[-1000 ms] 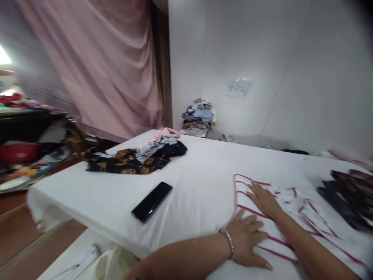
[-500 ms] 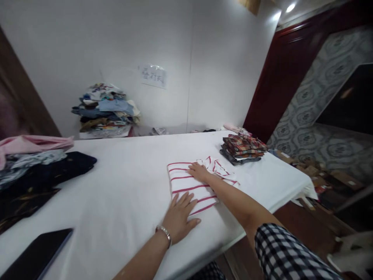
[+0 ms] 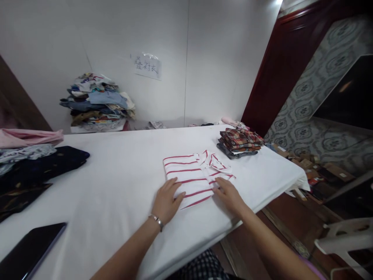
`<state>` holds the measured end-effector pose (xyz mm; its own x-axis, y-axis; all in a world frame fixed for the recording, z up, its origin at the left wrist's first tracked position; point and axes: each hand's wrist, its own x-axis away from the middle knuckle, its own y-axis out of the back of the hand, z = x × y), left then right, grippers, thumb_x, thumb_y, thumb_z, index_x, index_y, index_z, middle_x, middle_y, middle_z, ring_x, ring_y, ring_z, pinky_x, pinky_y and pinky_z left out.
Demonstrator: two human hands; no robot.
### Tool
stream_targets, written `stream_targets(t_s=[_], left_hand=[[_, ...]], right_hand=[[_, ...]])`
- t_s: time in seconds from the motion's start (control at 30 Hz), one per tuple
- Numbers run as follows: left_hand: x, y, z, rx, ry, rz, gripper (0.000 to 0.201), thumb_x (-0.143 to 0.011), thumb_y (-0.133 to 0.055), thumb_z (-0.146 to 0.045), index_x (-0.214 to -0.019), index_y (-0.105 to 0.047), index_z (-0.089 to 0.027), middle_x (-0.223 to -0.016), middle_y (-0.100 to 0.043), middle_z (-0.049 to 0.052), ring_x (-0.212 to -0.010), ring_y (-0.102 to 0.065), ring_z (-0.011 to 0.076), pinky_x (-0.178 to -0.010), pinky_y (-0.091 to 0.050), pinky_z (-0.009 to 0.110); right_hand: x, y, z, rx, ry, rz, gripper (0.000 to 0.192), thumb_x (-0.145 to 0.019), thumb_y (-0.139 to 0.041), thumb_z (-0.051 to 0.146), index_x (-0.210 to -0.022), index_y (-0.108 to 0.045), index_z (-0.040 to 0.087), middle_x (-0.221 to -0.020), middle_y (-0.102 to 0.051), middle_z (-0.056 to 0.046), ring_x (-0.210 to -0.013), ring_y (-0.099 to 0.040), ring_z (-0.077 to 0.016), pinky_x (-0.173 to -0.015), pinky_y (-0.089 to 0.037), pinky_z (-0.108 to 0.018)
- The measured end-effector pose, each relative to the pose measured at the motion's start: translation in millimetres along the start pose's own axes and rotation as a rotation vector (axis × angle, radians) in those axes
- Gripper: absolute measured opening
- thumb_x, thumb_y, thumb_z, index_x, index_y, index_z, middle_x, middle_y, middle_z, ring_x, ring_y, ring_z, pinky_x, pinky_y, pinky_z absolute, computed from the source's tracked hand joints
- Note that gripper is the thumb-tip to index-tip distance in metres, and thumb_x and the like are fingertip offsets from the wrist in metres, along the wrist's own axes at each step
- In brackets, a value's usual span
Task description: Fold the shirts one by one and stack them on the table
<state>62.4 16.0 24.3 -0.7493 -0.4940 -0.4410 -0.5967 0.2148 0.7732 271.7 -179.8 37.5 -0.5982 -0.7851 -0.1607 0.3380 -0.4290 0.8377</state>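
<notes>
A white shirt with red stripes [image 3: 189,175] lies folded into a rough rectangle on the white-covered table [image 3: 116,186]. Its collar end, to the right, looks loose and crumpled. My left hand [image 3: 167,200] wears a bracelet and rests at the shirt's near left corner, fingers apart, fingertips on the cloth. At the near right side, my right hand [image 3: 229,196] touches the shirt with its fingertips, thumb held away from the fingers. Neither hand is wrapped round the fabric.
A stack of folded plaid shirts [image 3: 240,142] stands at the right back. Several dark and pink garments [image 3: 43,163] are heaped at the left, near a dark phone or tablet [image 3: 32,252]. Behind the table is a tall clothes pile [image 3: 99,103]. A white stool [image 3: 346,237] stands at right.
My right hand has drawn back from the shirt's upper middle to its near right side. The left hand has shifted slightly left and up. The shirt stays folded in place.
</notes>
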Motion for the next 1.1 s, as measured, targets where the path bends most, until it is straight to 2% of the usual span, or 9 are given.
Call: stream_targets(t_s=[0.1,0.2,0.3,0.37,0.47,0.53,0.73,0.97,1.1], left_hand=[[-23,5.0,7,0.017,0.265,0.045,0.047,-0.088,-0.054,-0.042,-0.127,-0.059,-0.016,-0.145,-0.054,0.014,-0.134,-0.049,0.0288,-0.111,-0.042,0.044],[-52,9.5,8,0.096,0.541,0.162,0.061,-0.087,-0.056,-0.044,-0.138,-0.047,-0.012,-0.147,-0.050,0.017,-0.134,-0.050,0.0292,-0.111,-0.041,0.040],[-78,9.5,5,0.171,0.707,0.197,0.073,-0.083,-0.064,-0.040,-0.144,-0.038,-0.009,-0.148,-0.047,0.021,-0.134,-0.049,0.0312,-0.110,-0.042,0.040],[-89,8.1,3,0.188,0.745,0.182,0.077,-0.079,-0.069,-0.032,-0.144,-0.037,-0.008,-0.147,-0.047,0.022,-0.134,-0.049,0.0324,-0.109,-0.042,0.040],[-94,9.6,1,0.187,0.758,0.155,0.078,-0.074,-0.070,-0.021,-0.144,-0.037,-0.009,-0.146,-0.048,0.023,-0.133,-0.050,0.0321,-0.106,-0.045,0.039],[-89,14.9,4,0.189,0.739,0.107,0.079,-0.074,-0.069,-0.016,-0.145,-0.036,-0.012,-0.146,-0.049,0.020,-0.133,-0.050,0.0294,-0.107,-0.044,0.036],[-42,43.2,36,0.210,0.791,-0.153,0.077,-0.073,-0.067,-0.017,-0.144,-0.038,-0.013,-0.145,-0.049,0.019,-0.134,-0.048,0.0325,-0.113,-0.040,0.043],[11,71.7,55,0.139,0.927,-0.236,0.074,-0.076,-0.066,-0.029,-0.144,-0.040,-0.014,-0.135,-0.055,0.018,-0.123,-0.056,0.0318,-0.108,-0.044,0.049],[24,77.2,56,-0.003,0.868,-0.130,0.070,-0.082,-0.059,-0.032,-0.146,-0.038,-0.013,-0.139,-0.050,0.019,-0.123,-0.057,0.0288,-0.109,-0.044,0.044]], right_hand=[[17,10,-17,-0.103,-0.110,-0.076,0.052,-0.089,-0.049,0.042,-0.131,-0.060,0.013,-0.115,-0.068,-0.014,-0.095,-0.065,-0.0259,-0.089,-0.049,-0.041],[24,13,-16,-0.283,-0.227,-0.022,0.058,-0.086,-0.053,0.043,-0.137,-0.055,0.015,-0.092,-0.069,-0.007,-0.060,-0.059,-0.0165,-0.064,-0.049,-0.033],[23,8,-2,-0.476,-0.288,0.060,0.064,-0.081,-0.059,0.041,-0.140,-0.051,0.019,-0.093,-0.068,-0.004,-0.052,-0.056,-0.0122,-0.053,-0.045,-0.029],[20,-1,12,-0.577,-0.287,0.108,0.065,-0.078,-0.063,0.040,-0.140,-0.052,0.021,-0.092,-0.068,-0.003,-0.052,-0.056,-0.0121,-0.049,-0.043,-0.027],[16,-14,31,-0.694,-0.283,0.168,0.069,-0.075,-0.069,0.040,-0.140,-0.052,0.020,-0.073,-0.066,0.000,-0.050,-0.054,-0.0137,-0.046,-0.042,-0.027],[16,-21,40,-0.838,-0.288,0.192,0.074,-0.073,-0.072,0.039,-0.140,-0.051,0.020,-0.070,-0.065,0.001,-0.055,-0.058,-0.0160,-0.048,-0.046,-0.028],[23,-26,56,-1.382,-0.428,0.266,0.066,-0.066,-0.083,0.033,-0.126,-0.056,0.028,-0.124,-0.064,-0.009,-0.103,-0.067,-0.0254,-0.070,-0.059,-0.037],[40,-25,80,-1.615,-0.647,0.359,0.041,-0.067,-0.084,0.032,-0.100,-0.063,0.020,-0.112,-0.072,-0.012,-0.104,-0.069,-0.0268,-0.089,-0.056,-0.041],[48,-25,90,-1.616,-0.735,0.438,0.041,-0.066,-0.085,0.032,-0.099,-0.064,0.019,-0.112,-0.072,-0.012,-0.105,-0.069,-0.0282,-0.087,-0.056,-0.041]])
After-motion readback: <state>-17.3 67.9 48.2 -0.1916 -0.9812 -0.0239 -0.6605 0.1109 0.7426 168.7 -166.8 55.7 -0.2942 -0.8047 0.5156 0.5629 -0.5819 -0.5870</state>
